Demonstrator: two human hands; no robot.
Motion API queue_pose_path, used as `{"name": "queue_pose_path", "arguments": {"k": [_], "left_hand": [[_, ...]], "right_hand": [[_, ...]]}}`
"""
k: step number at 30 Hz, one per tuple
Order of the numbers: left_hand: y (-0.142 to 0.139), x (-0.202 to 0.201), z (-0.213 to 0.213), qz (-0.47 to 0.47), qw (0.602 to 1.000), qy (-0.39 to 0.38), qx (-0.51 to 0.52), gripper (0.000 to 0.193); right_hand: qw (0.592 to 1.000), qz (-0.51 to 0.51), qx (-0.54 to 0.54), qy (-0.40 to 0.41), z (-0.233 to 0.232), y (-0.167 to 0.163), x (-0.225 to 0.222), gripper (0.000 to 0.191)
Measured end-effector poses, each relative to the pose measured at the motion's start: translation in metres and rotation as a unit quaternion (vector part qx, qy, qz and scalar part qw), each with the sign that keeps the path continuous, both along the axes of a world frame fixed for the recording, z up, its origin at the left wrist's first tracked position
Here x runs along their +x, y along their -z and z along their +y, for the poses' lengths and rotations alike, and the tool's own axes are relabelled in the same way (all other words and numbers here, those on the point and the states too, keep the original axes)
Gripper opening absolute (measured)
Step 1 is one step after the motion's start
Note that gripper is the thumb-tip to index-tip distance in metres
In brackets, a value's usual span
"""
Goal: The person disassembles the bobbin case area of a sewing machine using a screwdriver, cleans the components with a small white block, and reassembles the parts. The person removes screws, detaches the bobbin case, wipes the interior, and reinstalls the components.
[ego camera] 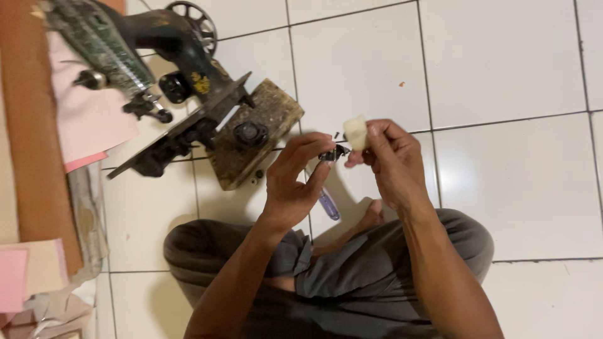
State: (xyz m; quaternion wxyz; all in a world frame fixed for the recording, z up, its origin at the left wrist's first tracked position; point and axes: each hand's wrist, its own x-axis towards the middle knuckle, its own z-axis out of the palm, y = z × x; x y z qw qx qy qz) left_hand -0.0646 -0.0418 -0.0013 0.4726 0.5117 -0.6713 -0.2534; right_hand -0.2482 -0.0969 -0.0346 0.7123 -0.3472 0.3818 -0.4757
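Note:
My left hand [292, 182] pinches a small black metal part [333, 152] between thumb and fingers, above the tiled floor. My right hand [389, 160] holds a small cream-coloured wad of cloth [355, 131] against that part. A screwdriver with a translucent purple handle [328, 204] lies on the floor just below my hands, near my bare foot [372, 216]. I sit cross-legged in grey trousers [352, 270].
An old black sewing machine [169, 56] lies tipped on its worn wooden base [251, 141] at the upper left. Pink fabric [88, 113], a brown board [28, 125] and paper scraps [31, 282] line the left edge. White floor tiles [502, 63] spread to the right.

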Motion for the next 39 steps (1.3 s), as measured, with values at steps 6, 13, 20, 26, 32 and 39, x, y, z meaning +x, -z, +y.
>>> {"name": "queue_pose_path", "arguments": {"k": [6,13,20,26,32,39], "left_hand": [[-0.024,0.002,0.023,0.047,0.998,-0.038,0.004,0.037],[-0.026,-0.009,0.029,0.203,0.973,-0.050,0.101,0.049],[-0.019,-0.020,0.039,0.170,0.969,-0.102,0.150,0.050],[-0.014,0.000,0.038,0.268,0.956,0.004,0.117,0.048],[-0.015,0.006,0.038,0.496,0.837,0.012,0.229,0.038],[-0.017,-0.001,0.040,0.531,0.816,-0.012,0.228,0.025]], "right_hand": [[0.994,-0.007,-0.095,-0.044,0.031,-0.007,0.015,0.025],[0.980,0.034,-0.194,0.011,0.041,-0.013,0.018,0.025],[0.918,0.102,-0.377,0.071,0.041,-0.015,0.019,0.029],[0.921,0.111,-0.374,-0.004,0.038,-0.013,0.010,0.022],[0.986,-0.003,-0.160,0.041,0.032,-0.019,0.004,0.026],[0.984,0.021,-0.174,0.014,0.034,-0.019,0.006,0.023]]}}
